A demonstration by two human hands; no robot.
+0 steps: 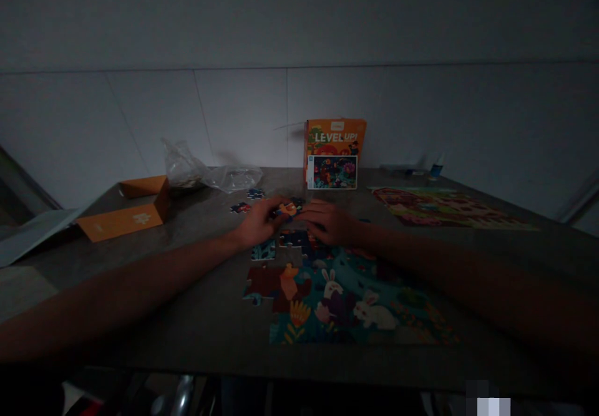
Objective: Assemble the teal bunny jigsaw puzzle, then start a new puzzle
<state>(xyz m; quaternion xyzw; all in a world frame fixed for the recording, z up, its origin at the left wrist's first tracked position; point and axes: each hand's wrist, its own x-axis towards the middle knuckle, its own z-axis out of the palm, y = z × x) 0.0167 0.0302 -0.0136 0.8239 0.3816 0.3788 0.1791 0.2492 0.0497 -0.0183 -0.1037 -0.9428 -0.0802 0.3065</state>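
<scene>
A partly joined jigsaw puzzle (341, 304) with white rabbits, a fox and flowers lies on the table in front of me. Beyond its far left part, my left hand (261, 221) pinches a jigsaw piece (289, 209) with orange and blue on it. My right hand (330, 221) reaches in from the other side, its bent fingers at the same piece; the exact contact is hard to see in the dim light. Under and beside the hands are joined pieces (292, 239) and a teal piece (263, 251). Loose pieces (241, 208) lie left of my left hand.
An orange box with "LEVEL UP!" (337, 129) stands at the back, a picture card (332, 173) leaning on it. Another puzzle (449, 207) lies right. At left are an open orange box tray (126, 216) and clear plastic bags (234, 178). The wall (243, 110) borders the table's back.
</scene>
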